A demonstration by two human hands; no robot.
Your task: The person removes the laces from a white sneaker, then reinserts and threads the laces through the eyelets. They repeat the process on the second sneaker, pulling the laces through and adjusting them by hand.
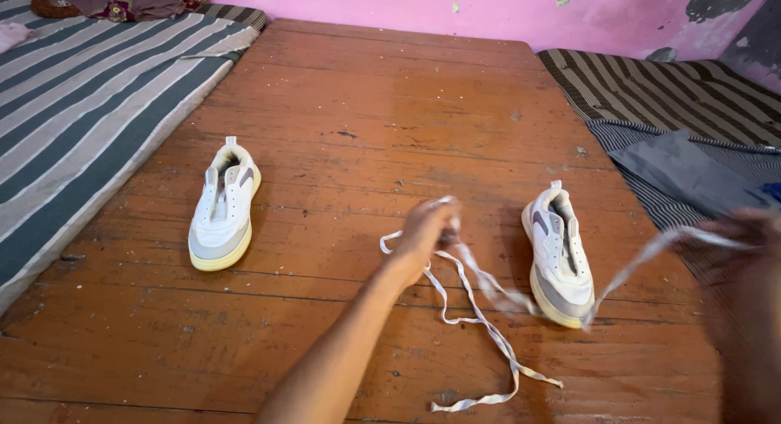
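Observation:
Two white sneakers with grey panels and yellow soles stand on a brown wooden board. One sneaker is at the left, the other sneaker at the right. My left hand is in the middle, pinching a white shoelace that trails in loops on the wood. My right hand, blurred at the right edge, holds another stretch of white lace that runs down to the toe of the right sneaker.
A grey and white striped mattress lies along the left. Dark striped bedding and a grey cloth lie on the right. A pink wall closes the far end, with patterned fabric at top left.

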